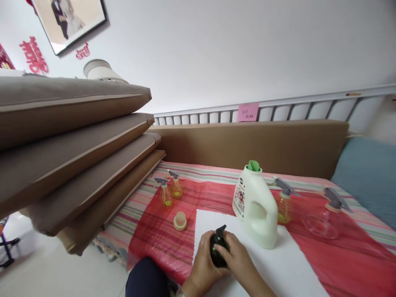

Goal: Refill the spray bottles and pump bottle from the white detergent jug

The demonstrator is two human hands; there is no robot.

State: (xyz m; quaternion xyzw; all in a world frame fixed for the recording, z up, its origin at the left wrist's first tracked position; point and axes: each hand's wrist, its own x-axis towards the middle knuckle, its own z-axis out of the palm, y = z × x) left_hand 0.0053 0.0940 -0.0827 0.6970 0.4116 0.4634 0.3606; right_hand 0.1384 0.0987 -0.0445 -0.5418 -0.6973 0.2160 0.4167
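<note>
My left hand (201, 262) and my right hand (239, 256) are both wrapped round a small dark pump bottle (217, 259), one from each side. Its black nozzle points up between my fingers, and my right thumb lies across the front. Below it lies a white sheet (289, 264). Just beyond my right hand a large white jug (261, 212) stands upright, with something green in its mouth. Left of the sheet rests a pale round cap (180, 222).
Two spray bottles (166, 197) stand at the back left. An amber spray bottle (284, 208) and a clear spray bottle (324, 222) are right of the jug. Red plastic (151, 237) covers a striped cloth. Stacked cushions (93, 140) jut in from the left.
</note>
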